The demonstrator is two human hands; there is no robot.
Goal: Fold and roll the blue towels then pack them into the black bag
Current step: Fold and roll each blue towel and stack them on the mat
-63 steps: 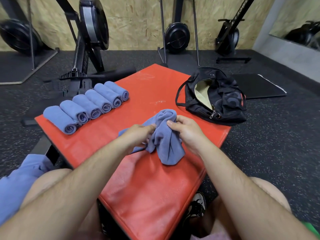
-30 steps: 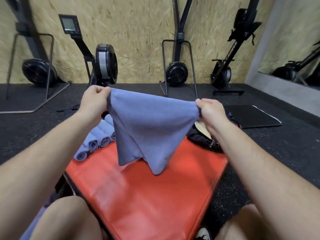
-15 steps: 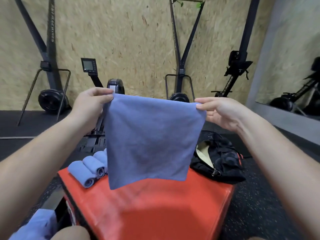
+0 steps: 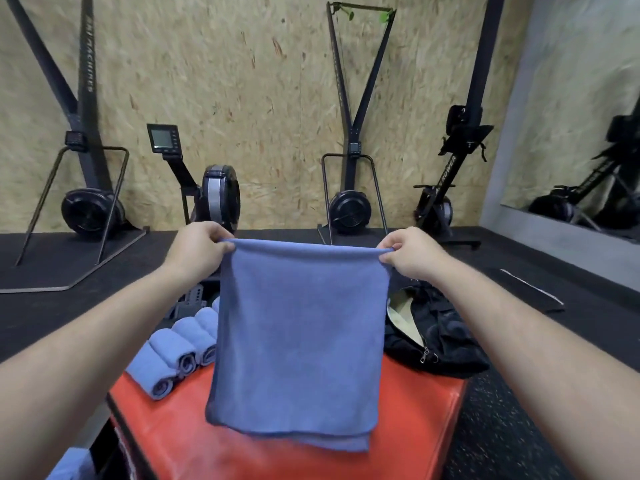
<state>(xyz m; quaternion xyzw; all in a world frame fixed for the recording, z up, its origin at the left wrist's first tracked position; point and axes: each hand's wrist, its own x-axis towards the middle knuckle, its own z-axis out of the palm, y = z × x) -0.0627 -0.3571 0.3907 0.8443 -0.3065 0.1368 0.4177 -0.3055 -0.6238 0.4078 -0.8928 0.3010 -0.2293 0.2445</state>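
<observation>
A blue towel hangs doubled over in front of me, its lower edges just above the red box top. My left hand pinches its top left corner and my right hand pinches its top right corner, stretching the top edge straight. Several rolled blue towels lie in a row on the box's left side, partly hidden behind the hanging towel. The black bag sits unzipped at the box's right, its pale lining showing.
More blue cloth lies at the bottom left. Rowing machines and ski machines stand along the chipboard wall. A black mat lies on the dark rubber floor at right, under a wall mirror.
From a bunched towel on the box, both hands lifted it and spread it by its corners. Since half a second ago it has come down lower and hangs doubled.
</observation>
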